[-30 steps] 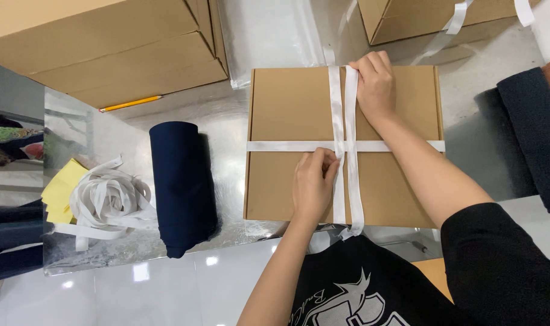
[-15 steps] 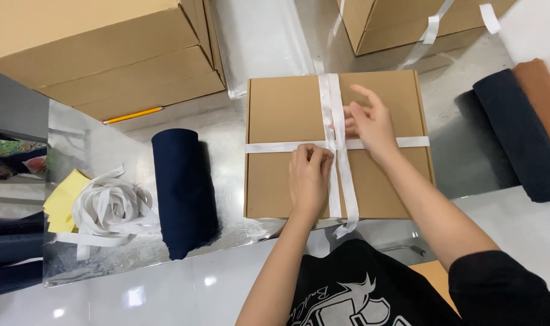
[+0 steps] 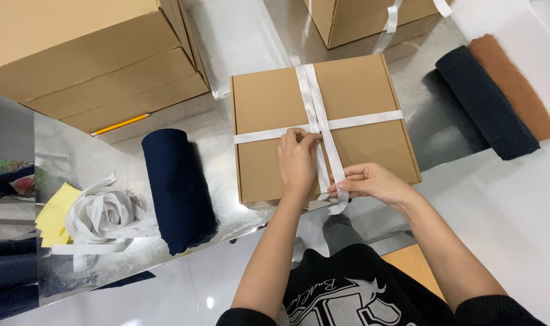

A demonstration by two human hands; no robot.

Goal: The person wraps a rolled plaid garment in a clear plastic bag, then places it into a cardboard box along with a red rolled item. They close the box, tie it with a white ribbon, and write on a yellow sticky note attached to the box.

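Note:
A flat brown cardboard box [image 3: 275,102] lies on a shiny metal table [image 3: 220,42], wrapped crosswise with white ribbon [image 3: 314,99]. My left hand [image 3: 297,160] presses down on the ribbon crossing near the box's middle, fingers pinching the strands. My right hand [image 3: 371,183] is at the box's near edge and grips the loose ribbon ends that hang over the front.
A rolled navy cloth [image 3: 177,188] lies left of the box. A pile of white ribbon [image 3: 100,220] on yellow paper [image 3: 53,214] sits further left. Large cardboard boxes [image 3: 88,60] and a pencil [image 3: 119,125] stand behind. Navy [image 3: 486,102] and brown [image 3: 516,84] cloth rolls lie right.
My right hand has come from the box's far side down to its near edge and taken the ribbon ends. My left hand stays at the crossing. The view shifted.

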